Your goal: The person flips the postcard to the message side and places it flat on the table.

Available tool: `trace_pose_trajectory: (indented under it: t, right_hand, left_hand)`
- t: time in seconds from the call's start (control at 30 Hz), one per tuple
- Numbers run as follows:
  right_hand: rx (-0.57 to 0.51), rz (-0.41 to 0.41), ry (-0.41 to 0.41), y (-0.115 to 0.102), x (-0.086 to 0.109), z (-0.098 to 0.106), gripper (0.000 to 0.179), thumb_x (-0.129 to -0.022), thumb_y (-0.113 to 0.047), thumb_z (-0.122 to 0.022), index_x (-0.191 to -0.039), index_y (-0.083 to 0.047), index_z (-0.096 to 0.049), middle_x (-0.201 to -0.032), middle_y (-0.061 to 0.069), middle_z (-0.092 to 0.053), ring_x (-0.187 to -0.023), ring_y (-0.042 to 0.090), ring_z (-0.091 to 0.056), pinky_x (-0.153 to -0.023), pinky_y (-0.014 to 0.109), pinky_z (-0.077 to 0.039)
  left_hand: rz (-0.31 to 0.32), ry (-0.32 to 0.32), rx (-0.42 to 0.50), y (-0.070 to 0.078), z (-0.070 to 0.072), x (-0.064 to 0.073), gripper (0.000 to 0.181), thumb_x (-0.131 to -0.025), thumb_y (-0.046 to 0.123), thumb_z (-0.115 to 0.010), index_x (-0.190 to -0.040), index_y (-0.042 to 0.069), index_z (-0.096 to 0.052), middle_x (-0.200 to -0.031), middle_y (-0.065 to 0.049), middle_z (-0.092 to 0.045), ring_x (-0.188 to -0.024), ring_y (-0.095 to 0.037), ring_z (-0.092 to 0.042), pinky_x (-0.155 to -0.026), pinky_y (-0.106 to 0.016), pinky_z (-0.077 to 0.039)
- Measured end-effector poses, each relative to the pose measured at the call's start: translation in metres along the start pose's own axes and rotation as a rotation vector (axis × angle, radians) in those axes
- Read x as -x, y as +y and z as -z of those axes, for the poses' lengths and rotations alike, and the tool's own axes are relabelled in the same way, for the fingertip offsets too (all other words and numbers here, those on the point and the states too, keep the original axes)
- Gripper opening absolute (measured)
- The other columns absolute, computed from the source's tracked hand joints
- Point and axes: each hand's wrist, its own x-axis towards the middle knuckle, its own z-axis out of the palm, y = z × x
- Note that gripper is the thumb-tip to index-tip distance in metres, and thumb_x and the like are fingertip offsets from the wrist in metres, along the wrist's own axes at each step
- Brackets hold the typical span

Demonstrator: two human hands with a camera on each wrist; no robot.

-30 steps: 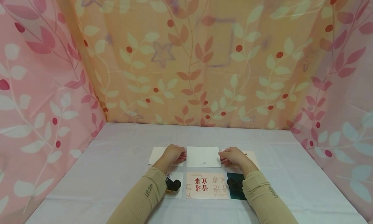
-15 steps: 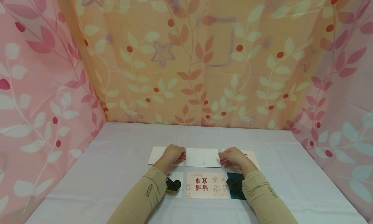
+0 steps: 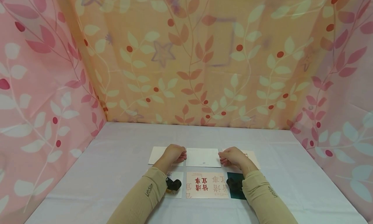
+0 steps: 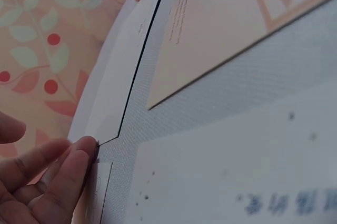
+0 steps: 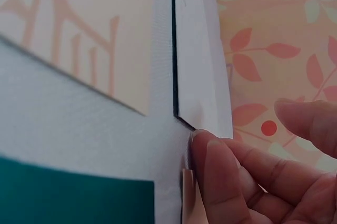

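Left hand: yours [image 3: 174,153] was at the white card's left edge, fingertips [image 4: 87,143] against the near corner, thumb [image 4: 10,129] well off it, nothing gripped.
Right hand: yours [image 3: 233,156] mirrored it at the right edge, fingertips to the corner, thumb [image 5: 300,119] standing wide of the fingers.
White card: there it was [image 3: 203,156], right between your hands, middle of the far row; whether it lay fully flat, you couldn't tell.
Far row: your left hand partly covered a pale card [image 3: 156,156], your right a cream card [image 3: 253,157].
Near row: a peach card [image 3: 207,185] with red characters held the centre, a printed white card [image 3: 178,194] to its left, a dark green card [image 3: 239,195] to its right.
Tablecloth: pale and lightly creased [image 3: 122,159], it ran under everything.
Room: an orange leafy backdrop [image 3: 186,97] rose behind, pink leafy curtains [image 3: 35,88] at both sides.
Wrist views: only these gave you both thumbs clearly, plus a dark line along the white card's near edge.
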Motion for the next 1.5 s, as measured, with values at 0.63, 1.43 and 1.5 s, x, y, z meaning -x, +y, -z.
trace_pose_trajectory:
  t: [0.63,1.43,1.5]
  right_hand:
    - [0.015,0.033,-0.001,-0.003,0.004,0.011,0.029,-0.090,-0.024,-0.057,-0.102,0.001,-0.064,-0.084,0.011,-0.064,-0.070,0.021,-0.061,-0.068,0.030,-0.053]
    - [0.065,0.077,0.023,0.008,0.009,0.045,0.034,-0.093,-0.024,-0.051,-0.110,0.005,-0.058,-0.094,0.016,-0.064,-0.077,0.023,-0.064,-0.072,0.035,-0.053]
    - [0.066,0.082,0.029,0.011,0.009,0.049,0.034,-0.093,-0.023,-0.051,-0.110,0.006,-0.058,-0.094,0.015,-0.064,-0.078,0.022,-0.063,-0.073,0.035,-0.053]
  left_hand:
    - [0.055,0.006,-0.011,0.003,-0.005,-0.006,0.024,-0.091,0.018,-0.052,-0.099,-0.003,-0.062,-0.083,-0.013,-0.065,-0.070,-0.016,-0.066,-0.064,-0.026,-0.054]
    - [-0.059,-0.077,0.019,0.014,-0.029,-0.002,0.026,-0.088,0.015,-0.053,-0.102,-0.004,-0.062,-0.087,-0.013,-0.064,-0.078,-0.020,-0.065,-0.069,-0.027,-0.054]
    - [-0.059,-0.079,0.017,0.015,-0.032,-0.001,0.025,-0.088,0.015,-0.053,-0.102,-0.004,-0.062,-0.087,-0.012,-0.064,-0.078,-0.020,-0.065,-0.070,-0.027,-0.054]
